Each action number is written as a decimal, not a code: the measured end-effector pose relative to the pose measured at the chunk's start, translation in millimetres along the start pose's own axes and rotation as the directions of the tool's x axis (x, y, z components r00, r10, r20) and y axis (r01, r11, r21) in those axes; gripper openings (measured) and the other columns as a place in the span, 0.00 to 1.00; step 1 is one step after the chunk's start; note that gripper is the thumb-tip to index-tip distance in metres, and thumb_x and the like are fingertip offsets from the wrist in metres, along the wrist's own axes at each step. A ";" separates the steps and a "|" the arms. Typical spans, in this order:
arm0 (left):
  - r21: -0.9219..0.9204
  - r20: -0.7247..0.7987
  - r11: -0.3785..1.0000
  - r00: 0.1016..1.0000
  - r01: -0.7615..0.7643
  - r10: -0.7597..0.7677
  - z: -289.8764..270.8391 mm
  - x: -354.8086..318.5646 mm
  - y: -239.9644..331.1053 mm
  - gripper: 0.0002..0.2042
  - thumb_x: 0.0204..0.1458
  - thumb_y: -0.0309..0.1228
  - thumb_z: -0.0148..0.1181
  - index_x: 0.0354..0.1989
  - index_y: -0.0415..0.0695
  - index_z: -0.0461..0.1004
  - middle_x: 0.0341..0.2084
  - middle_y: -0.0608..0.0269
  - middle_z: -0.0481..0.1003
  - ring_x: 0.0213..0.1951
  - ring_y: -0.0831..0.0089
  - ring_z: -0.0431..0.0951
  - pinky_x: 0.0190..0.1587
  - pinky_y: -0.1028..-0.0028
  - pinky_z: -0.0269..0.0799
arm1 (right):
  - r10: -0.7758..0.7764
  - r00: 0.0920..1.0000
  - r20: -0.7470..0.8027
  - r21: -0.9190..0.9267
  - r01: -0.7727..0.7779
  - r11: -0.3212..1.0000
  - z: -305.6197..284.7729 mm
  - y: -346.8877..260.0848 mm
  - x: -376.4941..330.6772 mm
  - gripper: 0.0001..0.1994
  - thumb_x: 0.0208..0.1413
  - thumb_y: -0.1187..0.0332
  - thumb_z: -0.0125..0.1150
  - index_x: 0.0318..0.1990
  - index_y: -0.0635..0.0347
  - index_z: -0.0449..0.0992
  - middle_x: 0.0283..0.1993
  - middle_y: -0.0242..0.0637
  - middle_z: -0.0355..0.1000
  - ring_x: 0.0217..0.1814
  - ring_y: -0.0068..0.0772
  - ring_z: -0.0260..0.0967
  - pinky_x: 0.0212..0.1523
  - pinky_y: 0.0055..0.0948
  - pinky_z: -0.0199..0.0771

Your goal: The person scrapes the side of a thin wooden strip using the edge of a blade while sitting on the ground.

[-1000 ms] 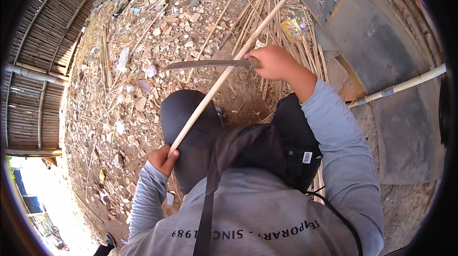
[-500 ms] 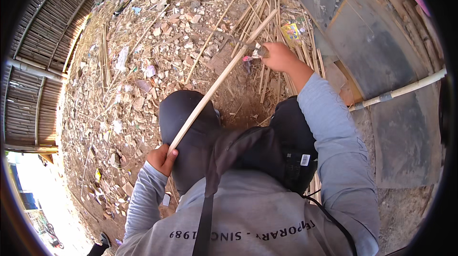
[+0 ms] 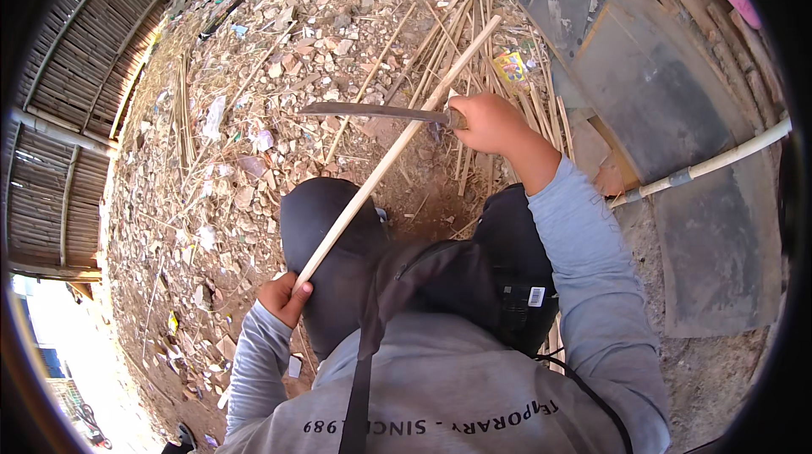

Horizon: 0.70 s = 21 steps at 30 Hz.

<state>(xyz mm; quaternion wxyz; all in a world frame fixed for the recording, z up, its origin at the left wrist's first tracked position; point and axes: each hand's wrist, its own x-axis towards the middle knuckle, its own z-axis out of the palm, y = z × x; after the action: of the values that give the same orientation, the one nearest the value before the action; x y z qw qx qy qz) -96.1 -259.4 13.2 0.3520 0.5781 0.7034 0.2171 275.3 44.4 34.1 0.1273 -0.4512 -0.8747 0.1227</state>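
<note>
Pale, peeled bamboo is what I have in hand: a long bamboo stick (image 3: 393, 149) that runs from my left hand (image 3: 283, 299), low beside my left knee, up and away to the right, its far end lying over the heap of bamboo strips (image 3: 474, 39) on the ground. My left hand is clenched round the near end of the stick, thumb on top. My right hand (image 3: 491, 124) is closed tight on the handle of a long knife (image 3: 372, 111), held out in front of me; its dark blade points to my left and lies nearly level, crossing the stick close to my fist, though I cannot tell whether the edge touches the wood. Below the blade are my knees in dark trousers (image 3: 326, 225), and my grey sleeves come in from the lower edge. Around me the ground (image 3: 254, 99) is dry earth strewn with broken stones, scraps and litter. To my right lie dark flat slabs (image 3: 677, 115) with a white pipe (image 3: 719, 162) across them, and a woven bamboo fence (image 3: 76, 73) stands at my left
</note>
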 end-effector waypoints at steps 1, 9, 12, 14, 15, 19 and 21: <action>0.004 0.001 1.000 1.000 -0.001 0.001 -1.1 -0.9 -0.2 0.21 0.59 0.44 0.59 0.22 0.39 0.68 0.11 0.59 0.64 0.16 0.70 0.62 0.22 0.67 0.60 | -0.021 1.000 -0.001 -0.007 0.021 1.000 -0.6 0.0 1.3 0.13 0.42 0.65 0.64 0.38 0.54 0.76 0.31 0.46 0.75 0.37 0.55 0.74 0.38 0.51 0.74; 0.018 -0.025 0.999 0.999 -0.033 0.033 1.3 -3.8 2.3 0.21 0.58 0.44 0.61 0.22 0.40 0.67 0.10 0.61 0.64 0.16 0.73 0.61 0.21 0.68 0.60 | -0.081 0.996 -0.030 -0.049 0.079 0.996 -10.1 -14.1 1.8 0.09 0.42 0.66 0.63 0.33 0.54 0.74 0.29 0.44 0.74 0.37 0.53 0.74 0.36 0.52 0.73; 0.021 -0.063 0.999 0.997 -0.036 0.037 6.9 1.1 -0.6 0.22 0.58 0.44 0.60 0.21 0.40 0.66 0.10 0.61 0.63 0.16 0.73 0.61 0.21 0.68 0.60 | 0.019 0.998 0.064 0.022 -0.021 1.000 -4.3 -4.5 5.3 0.11 0.43 0.65 0.63 0.36 0.55 0.76 0.31 0.45 0.76 0.38 0.53 0.75 0.38 0.48 0.74; 0.027 -0.064 0.999 0.997 -0.039 0.041 9.3 -1.7 -1.1 0.22 0.59 0.45 0.59 0.22 0.39 0.66 0.11 0.60 0.63 0.17 0.73 0.61 0.21 0.68 0.60 | 0.252 0.967 0.039 0.387 -0.247 0.888 8.9 9.3 15.1 0.15 0.45 0.63 0.64 0.42 0.56 0.78 0.35 0.47 0.77 0.40 0.53 0.75 0.41 0.44 0.75; 0.034 -0.079 0.998 0.996 -0.045 0.048 9.3 -1.0 -0.7 0.22 0.60 0.45 0.58 0.22 0.39 0.66 0.11 0.59 0.63 0.17 0.72 0.61 0.22 0.67 0.60 | 0.249 0.968 0.032 0.384 -0.242 0.891 11.7 13.3 15.5 0.15 0.45 0.63 0.64 0.42 0.56 0.78 0.35 0.47 0.77 0.40 0.53 0.75 0.41 0.44 0.75; 0.003 -0.053 0.999 0.998 -0.042 0.042 3.7 -9.0 -1.5 0.22 0.60 0.45 0.57 0.23 0.39 0.67 0.11 0.59 0.63 0.17 0.71 0.61 0.22 0.67 0.61 | 0.252 0.967 -0.045 0.223 -0.237 0.946 3.3 2.0 6.3 0.18 0.45 0.63 0.65 0.46 0.57 0.77 0.39 0.49 0.77 0.43 0.53 0.75 0.44 0.44 0.75; 0.000 -0.045 1.000 0.999 0.009 -0.009 1.6 -5.7 -0.1 0.21 0.60 0.45 0.57 0.23 0.39 0.67 0.12 0.60 0.64 0.17 0.72 0.62 0.23 0.67 0.61 | 0.047 0.995 0.083 -0.010 -0.047 0.999 -5.5 -11.3 2.8 0.17 0.45 0.64 0.64 0.43 0.60 0.77 0.38 0.50 0.77 0.42 0.53 0.75 0.43 0.44 0.75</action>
<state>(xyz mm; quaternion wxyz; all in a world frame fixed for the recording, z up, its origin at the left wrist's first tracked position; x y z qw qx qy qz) -94.5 -265.1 13.6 0.3371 0.5697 0.7139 0.2284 267.0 40.9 43.3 0.0859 -0.4666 -0.8689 0.1408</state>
